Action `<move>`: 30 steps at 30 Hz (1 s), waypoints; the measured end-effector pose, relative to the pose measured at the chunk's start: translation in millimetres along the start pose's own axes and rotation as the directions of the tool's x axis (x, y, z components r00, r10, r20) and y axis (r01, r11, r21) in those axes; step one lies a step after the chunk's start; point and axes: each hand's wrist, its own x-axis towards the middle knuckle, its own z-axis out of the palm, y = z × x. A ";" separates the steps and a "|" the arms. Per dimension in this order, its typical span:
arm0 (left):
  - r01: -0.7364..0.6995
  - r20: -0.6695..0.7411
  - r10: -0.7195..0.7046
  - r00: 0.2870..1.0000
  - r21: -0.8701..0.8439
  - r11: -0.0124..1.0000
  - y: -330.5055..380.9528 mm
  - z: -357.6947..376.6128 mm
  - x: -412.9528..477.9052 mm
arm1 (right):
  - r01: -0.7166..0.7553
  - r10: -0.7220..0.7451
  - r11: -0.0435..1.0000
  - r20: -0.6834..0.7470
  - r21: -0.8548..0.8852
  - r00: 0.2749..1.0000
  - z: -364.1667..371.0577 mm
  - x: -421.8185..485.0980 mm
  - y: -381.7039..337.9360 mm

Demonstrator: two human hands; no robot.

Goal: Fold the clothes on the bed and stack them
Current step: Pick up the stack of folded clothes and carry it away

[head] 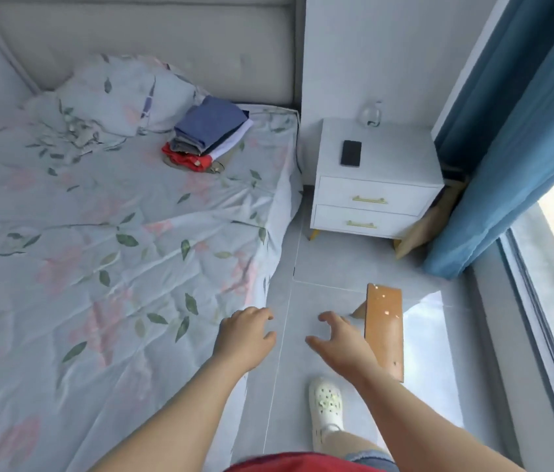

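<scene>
Head view. My left hand (246, 335) and right hand (340, 342) reach forward at lower centre of the frame, both empty, fingers spread and loosely curled, above the pale grey tiled floor (330, 267) beside the bed edge. The stack of folded clothes (209, 134), blue fabric on top, grey and white layers below, red at the base, lies at upper centre on the pale floral-print bedsheet (98, 233), just before the matching floral pillow (122, 93). A white two-drawer nightstand (374, 185) at upper right bears a black phone (351, 153). A small brown wooden stool (384, 328) stands right of my right hand; my white perforated clog (325, 407) shows below.
</scene>
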 end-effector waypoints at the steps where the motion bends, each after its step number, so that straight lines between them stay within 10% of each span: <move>1: 0.023 -0.013 -0.023 1.000 -0.014 1.000 4.1 -10.4 19.2 | 0.017 -0.017 1.000 0.005 -0.015 1.000 -15.0 21.6 -6.4; 30: 0.431 -0.072 -0.563 0.824 -0.565 0.703 -153.4 -260.1 515.4 | 0.263 -0.193 0.948 0.334 -0.180 0.923 -150.8 592.4 -319.6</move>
